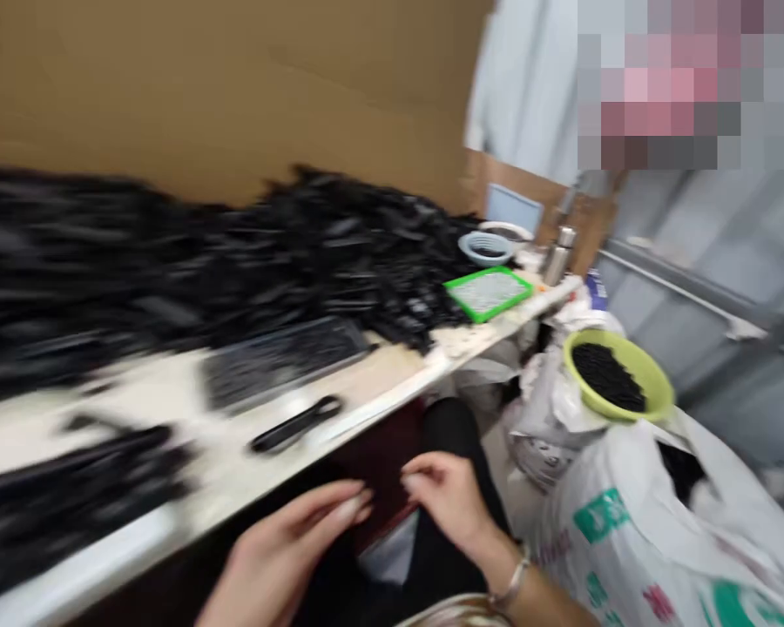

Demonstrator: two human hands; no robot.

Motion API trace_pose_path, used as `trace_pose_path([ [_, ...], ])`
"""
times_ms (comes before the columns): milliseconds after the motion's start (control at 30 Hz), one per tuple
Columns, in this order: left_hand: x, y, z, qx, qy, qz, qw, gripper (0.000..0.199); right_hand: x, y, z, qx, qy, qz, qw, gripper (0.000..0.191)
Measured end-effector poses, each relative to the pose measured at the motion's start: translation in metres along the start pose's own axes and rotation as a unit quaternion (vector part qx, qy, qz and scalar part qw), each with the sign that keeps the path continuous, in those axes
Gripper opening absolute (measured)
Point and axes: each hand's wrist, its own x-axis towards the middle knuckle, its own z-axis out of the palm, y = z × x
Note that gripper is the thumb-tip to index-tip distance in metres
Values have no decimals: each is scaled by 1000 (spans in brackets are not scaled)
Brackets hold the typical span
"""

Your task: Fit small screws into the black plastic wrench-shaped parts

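Observation:
My left hand point(297, 540) is in front of the table edge, above my lap, its thumb and fingertips pressed together. Facing it, my right hand point(449, 503) has its fingers curled in a pinch, with a bracelet at the wrist. A small gap separates the hands. Blur hides whatever either one may hold. On the table close by lies a black handle-shaped piece point(297, 424) with a hole at one end. Behind it is a dark shallow tray point(287, 357) with small black bits in it.
A large heap of black pieces point(340, 244) covers the back of the table point(222, 483), and more lie at front left point(71, 505). Farther right are a green-rimmed tray point(490, 294), a blue basket point(487, 248), a yellow-green bowl point(659, 383) of black pieces and white sacks point(601, 557).

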Motion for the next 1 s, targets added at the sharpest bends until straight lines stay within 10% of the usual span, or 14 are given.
trace_pose_path([
  [300,-6,21,-8,-210,-4,23,977,40,10,-31,-2,69,-95,19,993,30],
  [1000,-12,13,-14,-260,-64,51,962,37,-6,-52,25,56,-124,-62,989,15],
])
